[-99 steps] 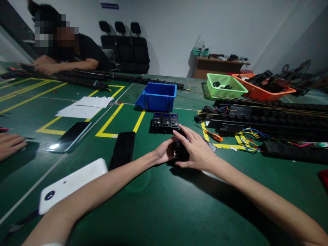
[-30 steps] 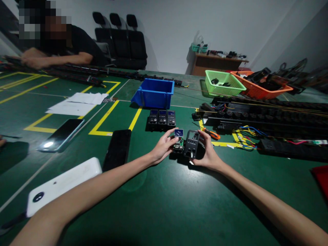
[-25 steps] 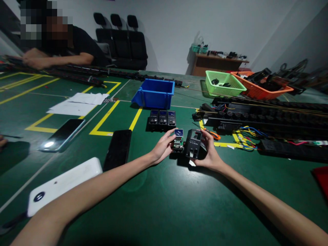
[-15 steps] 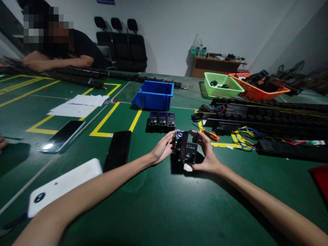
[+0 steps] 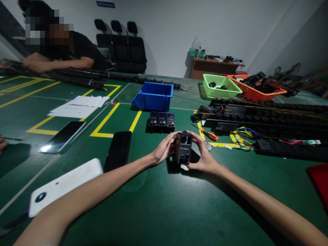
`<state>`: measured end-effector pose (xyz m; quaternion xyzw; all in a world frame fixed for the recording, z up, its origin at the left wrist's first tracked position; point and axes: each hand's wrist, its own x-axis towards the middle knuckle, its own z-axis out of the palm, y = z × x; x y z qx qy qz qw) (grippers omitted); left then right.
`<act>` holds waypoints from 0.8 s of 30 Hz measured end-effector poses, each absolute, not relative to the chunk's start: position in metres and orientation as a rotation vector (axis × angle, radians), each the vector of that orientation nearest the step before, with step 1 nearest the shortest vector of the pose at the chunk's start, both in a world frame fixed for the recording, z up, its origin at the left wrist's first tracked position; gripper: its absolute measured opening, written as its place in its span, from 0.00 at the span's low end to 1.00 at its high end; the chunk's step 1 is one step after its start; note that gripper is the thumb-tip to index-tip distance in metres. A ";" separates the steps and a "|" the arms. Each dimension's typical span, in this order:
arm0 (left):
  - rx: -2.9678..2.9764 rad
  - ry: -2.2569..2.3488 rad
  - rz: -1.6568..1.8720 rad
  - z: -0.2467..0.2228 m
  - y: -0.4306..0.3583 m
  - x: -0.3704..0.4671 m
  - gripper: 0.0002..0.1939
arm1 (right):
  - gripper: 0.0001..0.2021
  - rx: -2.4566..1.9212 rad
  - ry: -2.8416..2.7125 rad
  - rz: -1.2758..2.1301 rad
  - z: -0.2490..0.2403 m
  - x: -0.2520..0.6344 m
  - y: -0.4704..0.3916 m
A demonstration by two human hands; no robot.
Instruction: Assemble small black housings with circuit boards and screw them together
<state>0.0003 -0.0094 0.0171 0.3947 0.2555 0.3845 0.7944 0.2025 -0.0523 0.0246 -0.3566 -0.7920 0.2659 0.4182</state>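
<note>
A small black electronic module (image 5: 184, 148) with a window and sockets on its front stands upright between my two hands, low over the green table. My right hand (image 5: 205, 155) is closed around its right side, thumb low and fingers at the top edge. On the left side, the fingers of my left hand (image 5: 164, 148) press against the module; its far side is hidden. Beneath it shows a small white piece (image 5: 184, 167). Just beyond, several similar black modules (image 5: 162, 119) stand side by side in a row.
Behind the row sits a blue bin (image 5: 156, 97). Phones (image 5: 118, 150) lie left, near white papers (image 5: 79, 106). An orange-handled screwdriver (image 5: 209, 134), wired black rails (image 5: 243, 116), a green basket (image 5: 221, 87) and an orange basket (image 5: 256, 89) are right. A person (image 5: 84, 51) leans over the far left.
The module has turned between my hands, so its front now faces me more squarely and less of its side shows. My right hand has shifted slightly left with it.
</note>
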 end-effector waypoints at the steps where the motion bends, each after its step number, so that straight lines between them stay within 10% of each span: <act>1: 0.849 0.545 0.827 0.017 -0.010 0.000 0.24 | 0.53 -0.889 -1.980 0.672 0.025 0.202 -0.052; 24: 0.893 0.491 0.839 0.016 -0.009 0.000 0.22 | 0.52 -0.961 -2.036 0.676 0.023 0.206 -0.050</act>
